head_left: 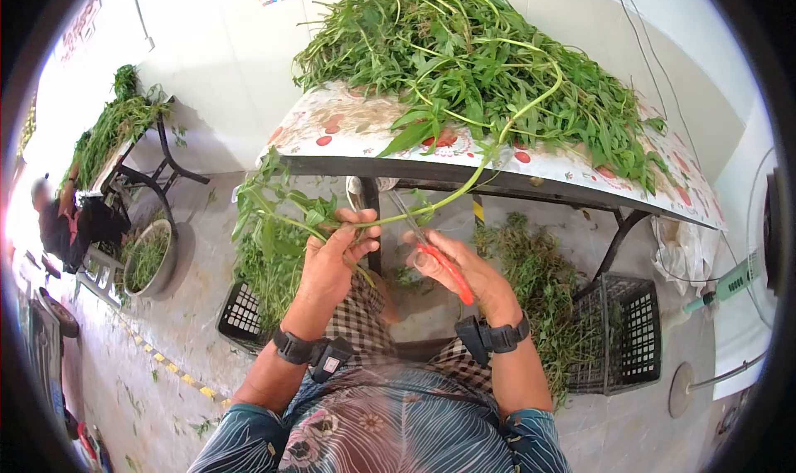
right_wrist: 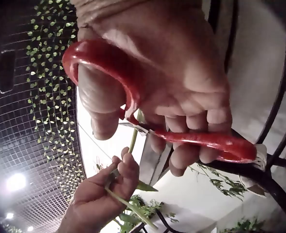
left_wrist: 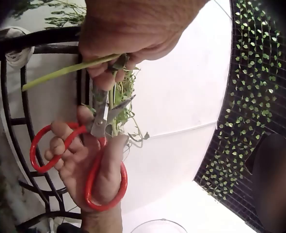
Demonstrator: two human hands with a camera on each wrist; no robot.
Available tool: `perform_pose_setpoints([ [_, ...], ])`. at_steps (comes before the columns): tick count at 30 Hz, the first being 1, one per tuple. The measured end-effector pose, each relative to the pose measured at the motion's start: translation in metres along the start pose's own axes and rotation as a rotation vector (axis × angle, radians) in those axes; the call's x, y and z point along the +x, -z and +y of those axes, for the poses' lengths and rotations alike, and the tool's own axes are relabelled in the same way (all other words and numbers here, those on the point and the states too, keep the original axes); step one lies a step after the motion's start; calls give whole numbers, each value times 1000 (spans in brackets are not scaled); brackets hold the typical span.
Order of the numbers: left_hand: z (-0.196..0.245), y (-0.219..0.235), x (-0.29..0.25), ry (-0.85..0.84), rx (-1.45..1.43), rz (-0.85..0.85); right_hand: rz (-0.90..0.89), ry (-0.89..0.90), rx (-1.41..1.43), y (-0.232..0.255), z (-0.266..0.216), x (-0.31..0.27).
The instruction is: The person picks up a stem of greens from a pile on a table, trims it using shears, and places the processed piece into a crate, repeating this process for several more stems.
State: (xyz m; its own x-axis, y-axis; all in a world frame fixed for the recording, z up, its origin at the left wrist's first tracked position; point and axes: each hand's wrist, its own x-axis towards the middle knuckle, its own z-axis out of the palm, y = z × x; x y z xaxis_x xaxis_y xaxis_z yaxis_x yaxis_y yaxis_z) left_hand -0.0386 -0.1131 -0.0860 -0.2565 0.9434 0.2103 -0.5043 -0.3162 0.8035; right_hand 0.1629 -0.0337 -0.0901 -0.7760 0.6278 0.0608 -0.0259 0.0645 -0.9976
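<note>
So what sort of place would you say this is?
Likely a small workroom for trimming plants: a big heap of leafy stems lies on the table, a black plastic crate stands on the floor, and the right hand holds red-handled scissors.

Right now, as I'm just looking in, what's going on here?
A person's left hand pinches a long green stem, and the right hand holds red-handled scissors with the blades parted. Ahead, a heap of leafy stems lies on a table. A black plastic crate stands on the floor to the right.
</note>
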Motion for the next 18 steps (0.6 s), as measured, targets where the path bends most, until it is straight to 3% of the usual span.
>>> perform_pose_setpoints([
  [1,0,2,-1,-2,1,4,6,-56,43,-1,-2,0],
  [4,-2,0,-5,12,-7,35,-25,101,-186,-9,-7,-6],
  [11,-13,0,-5,-6,1,58,38,-86,-105,-6,8,-3],
  [12,-11,-3,-4,5,-10,63,28,-45,-149,-6,8,-3],
  [14,-9,-2,-3,2,54,28,-4,51,-234,-10,6,-6],
  [17,2,-8,-1,-31,244,18,-18,-20,-222,-9,0,-7],
  [18,6,-9,0,-26,278,-1,-16,31,-223,-8,3,-8],
])
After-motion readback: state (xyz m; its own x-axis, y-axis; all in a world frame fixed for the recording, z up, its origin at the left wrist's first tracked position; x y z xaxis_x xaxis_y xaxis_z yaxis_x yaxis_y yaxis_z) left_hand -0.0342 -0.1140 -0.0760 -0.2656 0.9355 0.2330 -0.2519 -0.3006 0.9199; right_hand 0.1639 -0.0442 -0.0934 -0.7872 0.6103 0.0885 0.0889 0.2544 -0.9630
